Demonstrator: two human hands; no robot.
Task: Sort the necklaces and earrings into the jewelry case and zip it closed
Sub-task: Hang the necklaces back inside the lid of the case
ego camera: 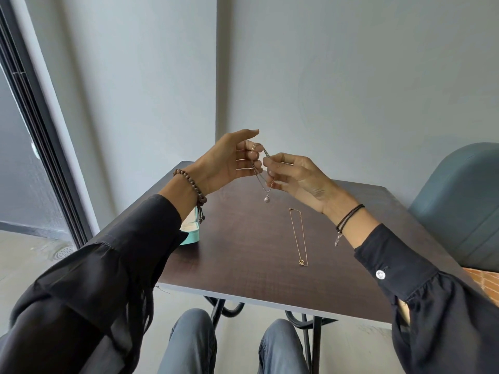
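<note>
Pinching the pendant necklace (266, 198), left hand (226, 163) and right hand (297, 176); sleeve (121, 252) half-hides jewelry case (192, 233).

Dark wood table (243, 265), gold necklace (298, 238), teal jewelry case (192, 234)

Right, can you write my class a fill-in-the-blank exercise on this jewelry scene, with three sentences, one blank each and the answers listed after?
1. The left hand and right hand hold the silver necklace ____ the table.
2. A small ____ hangs from its lowest point.
3. The gold necklace lies on the table, to the ____ of the teal jewelry case.

Missing words: above; pendant; right.
</note>
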